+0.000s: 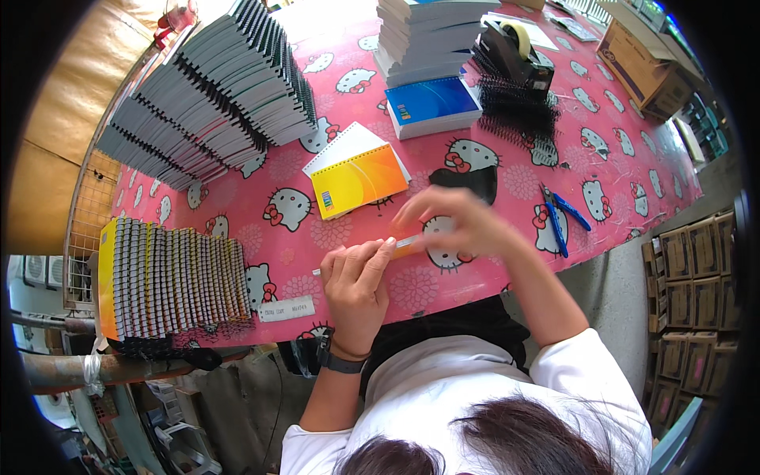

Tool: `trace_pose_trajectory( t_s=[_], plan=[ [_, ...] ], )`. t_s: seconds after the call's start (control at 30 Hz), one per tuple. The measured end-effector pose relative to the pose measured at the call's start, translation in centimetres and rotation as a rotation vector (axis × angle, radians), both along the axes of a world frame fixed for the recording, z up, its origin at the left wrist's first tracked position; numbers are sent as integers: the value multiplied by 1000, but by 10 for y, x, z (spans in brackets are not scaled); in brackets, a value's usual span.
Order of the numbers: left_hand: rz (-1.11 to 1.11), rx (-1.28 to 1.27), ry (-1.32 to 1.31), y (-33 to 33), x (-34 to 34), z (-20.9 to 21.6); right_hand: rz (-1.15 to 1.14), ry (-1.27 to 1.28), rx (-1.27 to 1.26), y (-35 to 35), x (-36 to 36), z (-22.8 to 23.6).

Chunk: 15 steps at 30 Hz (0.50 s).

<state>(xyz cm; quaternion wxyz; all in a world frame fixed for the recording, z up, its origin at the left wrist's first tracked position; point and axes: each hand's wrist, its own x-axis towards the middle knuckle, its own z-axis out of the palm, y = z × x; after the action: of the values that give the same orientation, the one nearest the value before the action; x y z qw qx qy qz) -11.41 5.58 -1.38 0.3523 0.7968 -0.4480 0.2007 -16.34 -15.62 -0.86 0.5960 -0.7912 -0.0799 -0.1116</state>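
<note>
My left hand (356, 281) is closed on a thin notepad (407, 247), seen nearly edge-on with white and orange showing, just above the near edge of the table. At the notepad's right end, my right hand (467, 226) is blurred by motion, its fingers curved and apart from the thumb. Beyond my hands, a yellow-orange notepad (360, 180) lies over white punched sheets (342, 148). Blue-handled cutting pliers (560, 218) rest to the right. Spiral-bound yellow notepads (178, 279) stand in a row at the near left.
Tall stacks of black-bound books (222, 95) fill the far left. Blue notepads (434, 103) sit before a paper pile (427, 43). Black spiral coils (518, 111) lie by a tape dispenser (518, 55). A cardboard box (645, 67) stands far right; a white strip (286, 309) lies near left.
</note>
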Motion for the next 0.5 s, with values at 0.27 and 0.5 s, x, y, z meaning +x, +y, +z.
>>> trace_pose_trajectory(
  t_s=[0.27, 0.5],
  plan=[
    [-78, -46, -57, -5, 9, 1, -879, 198, -961, -156, -9, -28],
    [-138, -46, 10, -4, 5, 5, -792, 25, -1022, -141, -3, -22]
  ],
)
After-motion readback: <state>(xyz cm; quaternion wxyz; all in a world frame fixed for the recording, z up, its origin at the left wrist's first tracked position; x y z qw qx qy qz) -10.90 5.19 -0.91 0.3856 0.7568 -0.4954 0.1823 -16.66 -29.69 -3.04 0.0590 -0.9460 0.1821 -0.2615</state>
